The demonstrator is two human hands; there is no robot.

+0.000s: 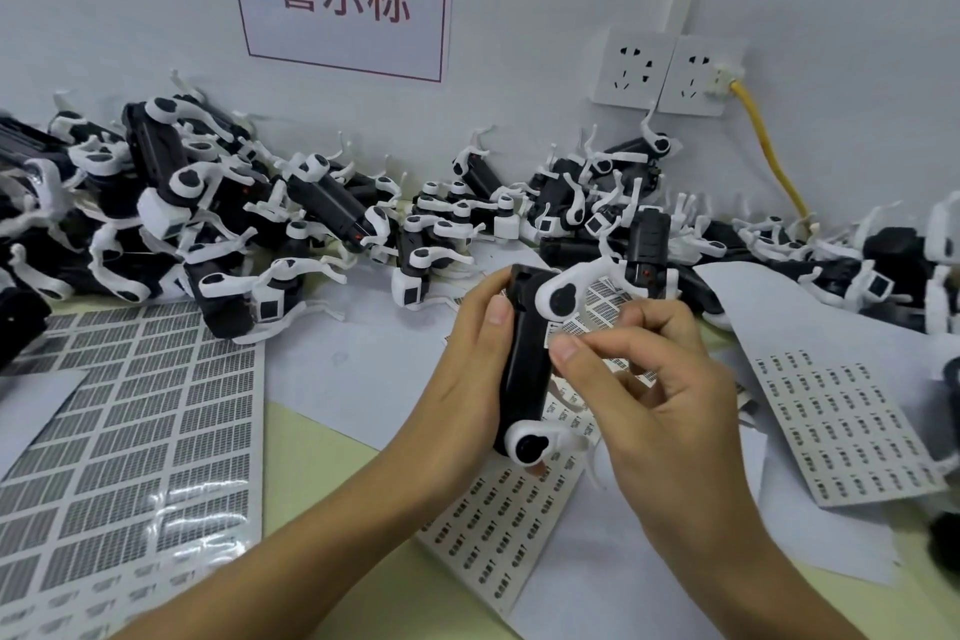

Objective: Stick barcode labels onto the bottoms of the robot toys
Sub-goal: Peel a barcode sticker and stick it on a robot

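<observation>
The left hand grips the robot toy above the surface. The right hand pinches a barcode label against it. The toy looks light and hard; its thin legs may snap, so holding the body seems best.

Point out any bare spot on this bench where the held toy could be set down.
Bare tabletop shows between the big label sheet on the left and the left forearm. Plain white paper lies open between that sheet, the toy pile and the left hand. Along the wall it is crowded with toys; under the right hand, label sheets overlap.
</observation>
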